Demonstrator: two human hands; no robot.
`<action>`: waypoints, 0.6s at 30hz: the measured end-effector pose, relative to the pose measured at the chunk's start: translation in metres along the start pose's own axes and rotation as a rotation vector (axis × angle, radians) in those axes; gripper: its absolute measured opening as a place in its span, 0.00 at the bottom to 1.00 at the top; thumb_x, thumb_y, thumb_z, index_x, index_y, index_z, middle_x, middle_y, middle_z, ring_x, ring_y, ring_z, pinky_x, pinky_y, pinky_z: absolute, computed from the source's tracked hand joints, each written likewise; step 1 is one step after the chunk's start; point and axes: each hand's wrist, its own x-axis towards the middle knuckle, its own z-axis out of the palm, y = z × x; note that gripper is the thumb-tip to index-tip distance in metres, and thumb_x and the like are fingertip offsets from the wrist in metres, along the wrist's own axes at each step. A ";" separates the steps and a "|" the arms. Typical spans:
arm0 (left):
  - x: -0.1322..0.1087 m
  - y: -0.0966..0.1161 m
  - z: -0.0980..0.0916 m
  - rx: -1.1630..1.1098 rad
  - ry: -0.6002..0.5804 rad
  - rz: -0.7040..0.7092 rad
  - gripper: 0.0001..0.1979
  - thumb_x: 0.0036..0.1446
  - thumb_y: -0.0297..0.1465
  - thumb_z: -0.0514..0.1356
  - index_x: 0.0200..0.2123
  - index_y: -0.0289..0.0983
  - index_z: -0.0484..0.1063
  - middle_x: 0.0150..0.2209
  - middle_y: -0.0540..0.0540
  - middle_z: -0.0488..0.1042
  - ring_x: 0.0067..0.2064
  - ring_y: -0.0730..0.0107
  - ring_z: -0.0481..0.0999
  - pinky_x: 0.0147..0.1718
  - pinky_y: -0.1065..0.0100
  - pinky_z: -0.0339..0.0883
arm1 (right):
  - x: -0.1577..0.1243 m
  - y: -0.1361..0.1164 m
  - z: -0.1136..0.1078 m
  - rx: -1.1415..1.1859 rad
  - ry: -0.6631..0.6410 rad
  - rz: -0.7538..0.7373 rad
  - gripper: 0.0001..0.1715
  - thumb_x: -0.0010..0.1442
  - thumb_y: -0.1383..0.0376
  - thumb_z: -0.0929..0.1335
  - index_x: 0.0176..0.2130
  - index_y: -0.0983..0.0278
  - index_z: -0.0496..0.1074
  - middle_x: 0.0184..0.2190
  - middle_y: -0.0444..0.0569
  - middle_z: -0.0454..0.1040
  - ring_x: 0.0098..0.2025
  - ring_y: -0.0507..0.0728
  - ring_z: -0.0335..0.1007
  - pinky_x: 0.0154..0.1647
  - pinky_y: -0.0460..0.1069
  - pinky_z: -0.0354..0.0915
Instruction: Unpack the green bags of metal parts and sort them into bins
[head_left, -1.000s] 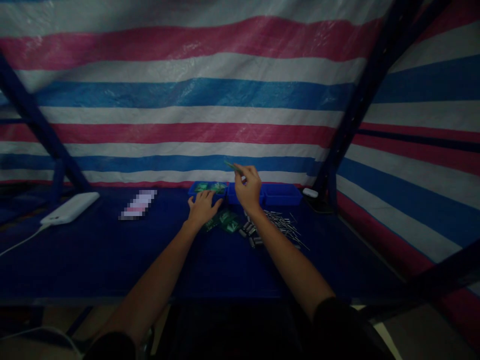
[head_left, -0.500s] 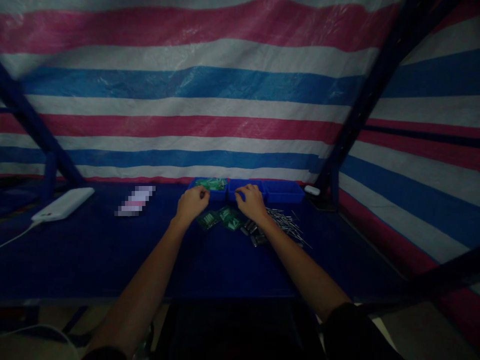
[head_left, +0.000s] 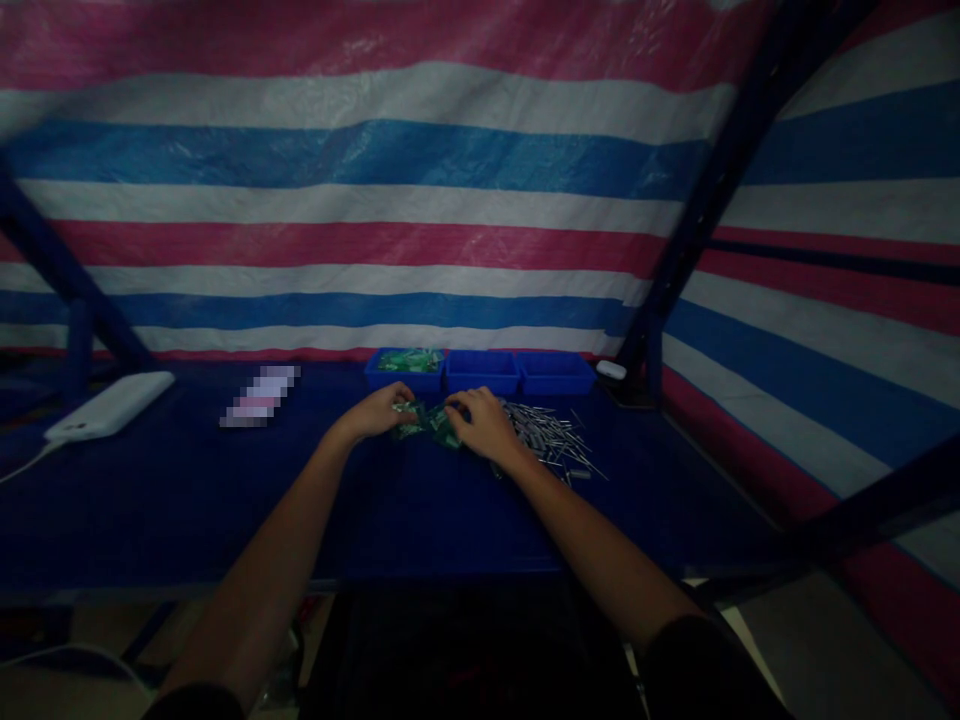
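So both hands are at the small, flat, shiny green pieces [head_left: 444,428] (too dark to say what they're made of), around the middle of the blue surface [head_left: 450,520], a bit toward its back edge. Left hand [head_left: 379,410] has its fingers curled at the pile's left end, right hand [head_left: 484,420] is bent over the right end; can't tell if either's actually gripping. Just beside the right hand, thin silver metal rods [head_left: 562,435] lie heaped. Three rectangular blue plastic trays [head_left: 481,384] line the back edge.
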 end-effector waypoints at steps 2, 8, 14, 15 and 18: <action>-0.001 0.011 0.005 -0.114 0.074 0.093 0.14 0.39 0.33 0.61 0.33 0.36 0.65 0.27 0.50 0.70 0.29 0.71 0.70 0.28 0.70 0.62 | 0.001 -0.001 -0.001 0.048 0.016 0.046 0.12 0.56 0.62 0.63 0.37 0.64 0.72 0.29 0.48 0.72 0.35 0.54 0.61 0.37 0.48 0.54; -0.007 0.042 0.023 -0.176 0.222 0.395 0.07 0.45 0.32 0.60 0.28 0.35 0.68 0.32 0.47 0.71 0.37 0.67 0.70 0.42 0.62 0.62 | 0.008 -0.007 -0.005 0.507 -0.012 0.421 0.32 0.58 0.48 0.55 0.18 0.66 0.69 0.16 0.45 0.66 0.22 0.50 0.62 0.26 0.45 0.53; -0.015 0.050 0.031 0.165 0.220 0.519 0.04 0.48 0.30 0.60 0.25 0.38 0.74 0.49 0.45 0.64 0.54 0.59 0.60 0.55 0.53 0.47 | 0.011 -0.006 0.000 0.901 0.099 0.473 0.12 0.49 0.57 0.64 0.25 0.65 0.66 0.18 0.40 0.66 0.21 0.49 0.60 0.22 0.43 0.54; -0.016 0.049 0.032 0.203 0.241 0.500 0.03 0.48 0.31 0.60 0.27 0.39 0.74 0.51 0.46 0.61 0.56 0.57 0.56 0.55 0.52 0.45 | 0.010 -0.005 0.001 0.884 0.143 0.463 0.10 0.49 0.59 0.64 0.26 0.65 0.66 0.19 0.40 0.66 0.22 0.49 0.61 0.22 0.43 0.55; -0.014 0.046 0.034 0.177 0.302 0.404 0.09 0.45 0.36 0.62 0.31 0.41 0.75 0.53 0.46 0.57 0.58 0.55 0.52 0.55 0.54 0.46 | 0.009 -0.002 0.001 0.666 0.288 0.328 0.08 0.52 0.62 0.62 0.29 0.65 0.66 0.23 0.43 0.68 0.25 0.51 0.63 0.27 0.45 0.59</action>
